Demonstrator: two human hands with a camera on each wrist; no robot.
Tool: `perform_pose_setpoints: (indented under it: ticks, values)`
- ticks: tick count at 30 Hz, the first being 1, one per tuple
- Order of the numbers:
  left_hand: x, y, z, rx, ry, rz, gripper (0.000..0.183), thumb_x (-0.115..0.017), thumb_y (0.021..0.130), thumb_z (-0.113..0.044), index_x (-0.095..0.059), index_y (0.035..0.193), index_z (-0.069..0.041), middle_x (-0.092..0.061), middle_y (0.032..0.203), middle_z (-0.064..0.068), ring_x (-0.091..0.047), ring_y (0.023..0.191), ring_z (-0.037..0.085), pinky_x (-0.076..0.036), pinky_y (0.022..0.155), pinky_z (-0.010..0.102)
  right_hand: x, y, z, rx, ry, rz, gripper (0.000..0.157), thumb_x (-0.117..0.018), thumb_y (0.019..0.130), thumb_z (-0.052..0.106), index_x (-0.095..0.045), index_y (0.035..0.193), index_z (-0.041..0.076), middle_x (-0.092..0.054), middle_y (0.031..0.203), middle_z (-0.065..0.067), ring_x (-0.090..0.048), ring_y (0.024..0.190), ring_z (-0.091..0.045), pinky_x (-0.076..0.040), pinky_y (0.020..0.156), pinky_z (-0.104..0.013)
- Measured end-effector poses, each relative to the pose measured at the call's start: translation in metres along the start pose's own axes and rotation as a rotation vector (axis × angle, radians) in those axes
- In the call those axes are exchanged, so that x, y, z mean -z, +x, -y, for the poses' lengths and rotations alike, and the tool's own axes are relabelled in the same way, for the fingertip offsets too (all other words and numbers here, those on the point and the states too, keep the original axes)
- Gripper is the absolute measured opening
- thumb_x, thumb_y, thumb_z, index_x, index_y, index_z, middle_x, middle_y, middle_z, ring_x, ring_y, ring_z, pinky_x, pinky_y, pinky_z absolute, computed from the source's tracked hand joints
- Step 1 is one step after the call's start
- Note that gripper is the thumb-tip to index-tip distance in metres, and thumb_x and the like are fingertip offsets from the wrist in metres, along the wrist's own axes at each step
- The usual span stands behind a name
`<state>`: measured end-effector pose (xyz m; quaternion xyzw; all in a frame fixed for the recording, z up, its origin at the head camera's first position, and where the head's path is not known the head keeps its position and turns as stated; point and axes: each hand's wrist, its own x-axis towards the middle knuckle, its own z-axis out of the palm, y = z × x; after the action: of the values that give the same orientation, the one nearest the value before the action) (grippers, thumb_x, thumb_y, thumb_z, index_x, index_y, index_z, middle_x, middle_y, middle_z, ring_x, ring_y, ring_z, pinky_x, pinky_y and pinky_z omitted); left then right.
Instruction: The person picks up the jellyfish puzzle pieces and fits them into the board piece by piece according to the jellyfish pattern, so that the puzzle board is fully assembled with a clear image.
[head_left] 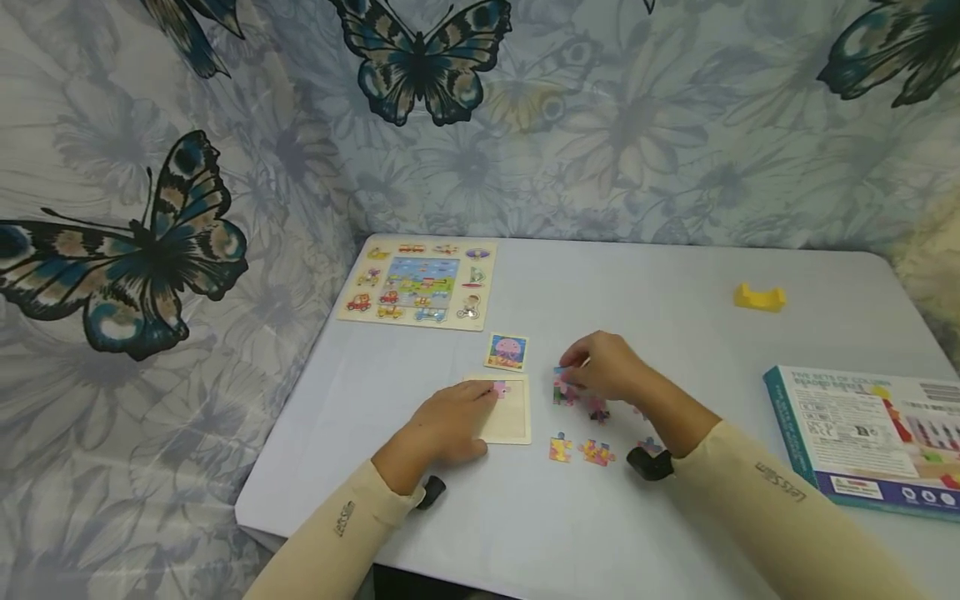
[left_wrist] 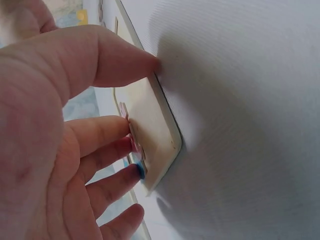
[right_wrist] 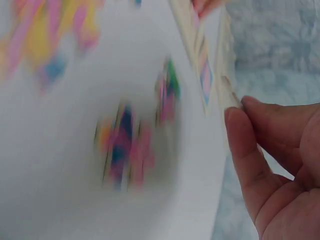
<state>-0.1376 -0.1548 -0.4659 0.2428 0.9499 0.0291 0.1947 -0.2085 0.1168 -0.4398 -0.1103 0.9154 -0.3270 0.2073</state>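
Pale wood makes up the shallow square puzzle tray (head_left: 513, 423) lying near the middle of the white-covered table (head_left: 637, 542). Your left hand (head_left: 448, 421) spreads over its left side, fingers fairly straight and touching a small pink jigsaw piece (head_left: 502, 388) inside, thumb at the tray's edge. Your right hand (head_left: 606, 367), narrowed to a pinch just right of the tray, holds a thin pale-edged jigsaw piece (right_wrist: 231, 92); it shows edge-on in the right wrist view, so you cannot read its picture.

Between the tray and the table's right edge lie loose pieces, among them a yellow-and-pink pair (head_left: 597, 452). Just beyond the tray sits a square card with a pink octopus (head_left: 507, 352). You have a cream wooden vehicle board (head_left: 420, 320) at the far left corner, a notched yellow block (head_left: 760, 298) toward the far right corner, and a teal-and-white printed box (head_left: 843, 433) along the right edge.
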Motion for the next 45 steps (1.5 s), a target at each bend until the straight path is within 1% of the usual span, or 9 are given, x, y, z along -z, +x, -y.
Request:
perform_pose_setpoints:
  ticks: [4,9,15,18,26,32,37,42,45]
  values:
    - [0.002,0.001,-0.001,0.003,-0.013,0.001,0.079,-0.071,0.088,-0.031,-0.039,0.158,-0.013,-0.036,0.165,0.000,-0.032,0.153,0.020,-0.031,0.123,0.040,-0.024,0.014,0.021,-0.001,0.074,0.064,0.017,-0.076,0.093,0.019,-0.077,0.107,0.009,-0.071,0.090,-0.003,-0.065,0.076,-0.018,-0.053,0.064,-0.027]
    - [0.001,0.002,-0.001,-0.009,-0.008,-0.003,0.081,-0.071,0.086,-0.030,-0.039,0.159,-0.014,-0.035,0.165,0.000,-0.032,0.153,0.018,-0.034,0.121,0.040,-0.044,0.025,0.031,0.005,0.074,0.089,0.009,-0.077,0.091,0.016,-0.078,0.098,0.010,-0.071,0.086,-0.003,-0.065,0.074,-0.017,-0.054,0.065,-0.026]
    - [-0.001,0.002,-0.002,-0.018,-0.038,-0.013,0.082,-0.072,0.084,-0.025,-0.039,0.158,-0.034,-0.039,0.162,0.000,-0.037,0.149,0.020,-0.040,0.116,0.044,-0.056,0.033,0.033,0.023,-0.003,0.062,0.005,-0.078,0.090,0.016,-0.078,0.092,0.011,-0.070,0.087,-0.001,-0.062,0.079,-0.017,-0.053,0.067,-0.026]
    - [0.000,0.002,-0.003,-0.016,-0.026,-0.015,0.083,-0.072,0.084,-0.026,-0.038,0.158,-0.039,-0.039,0.161,0.001,-0.038,0.148,0.021,-0.043,0.113,0.045,-0.058,0.035,0.035,0.026,-0.018,0.047,0.005,-0.079,0.089,0.016,-0.078,0.091,0.011,-0.070,0.087,-0.001,-0.062,0.079,-0.017,-0.052,0.068,-0.025]
    - [0.001,0.001,-0.003,-0.017,0.010,-0.011,0.081,-0.071,0.085,-0.029,-0.039,0.159,-0.032,-0.039,0.162,0.000,-0.036,0.149,0.020,-0.042,0.115,0.045,-0.062,0.035,0.039,0.026,-0.024,0.049,0.005,-0.077,0.090,0.013,-0.078,0.094,0.010,-0.071,0.093,-0.003,-0.062,0.082,-0.018,-0.054,0.072,-0.028]
    - [0.001,0.002,-0.003,-0.013,0.025,-0.013,0.080,-0.071,0.085,-0.032,-0.040,0.158,-0.031,-0.038,0.162,-0.001,-0.035,0.149,0.020,-0.041,0.115,0.044,-0.065,0.037,0.048,0.012,-0.170,0.032,0.004,-0.079,0.089,0.015,-0.076,0.089,0.012,-0.069,0.086,-0.001,-0.061,0.077,-0.017,-0.053,0.067,-0.027]
    - [0.001,0.002,-0.004,0.007,0.034,-0.016,0.079,-0.073,0.085,-0.033,-0.042,0.158,-0.030,-0.040,0.161,-0.001,-0.036,0.149,0.020,-0.042,0.115,0.045,-0.065,0.040,0.052,0.033,-0.345,-0.012,0.016,-0.085,0.084,0.024,-0.074,0.087,0.013,-0.065,0.088,-0.003,-0.058,0.081,-0.019,-0.053,0.073,-0.033]
    - [0.002,0.001,-0.003,0.009,0.031,-0.021,0.079,-0.074,0.085,-0.032,-0.043,0.157,-0.029,-0.041,0.160,0.000,-0.037,0.148,0.020,-0.041,0.115,0.044,-0.062,0.040,0.043,0.042,-0.414,-0.037,0.044,-0.088,0.080,0.037,-0.072,0.109,0.009,-0.064,0.104,-0.009,-0.059,0.087,-0.023,-0.055,0.084,-0.041]
    - [0.002,0.002,-0.001,-0.006,-0.003,-0.029,0.079,-0.074,0.085,-0.031,-0.042,0.157,-0.030,-0.040,0.160,0.000,-0.037,0.148,0.021,-0.040,0.116,0.044,-0.053,0.033,0.031,0.054,-0.410,-0.018,0.052,-0.086,0.081,0.040,-0.070,0.121,0.010,-0.063,0.116,-0.015,-0.061,0.094,-0.029,-0.054,0.091,-0.047]
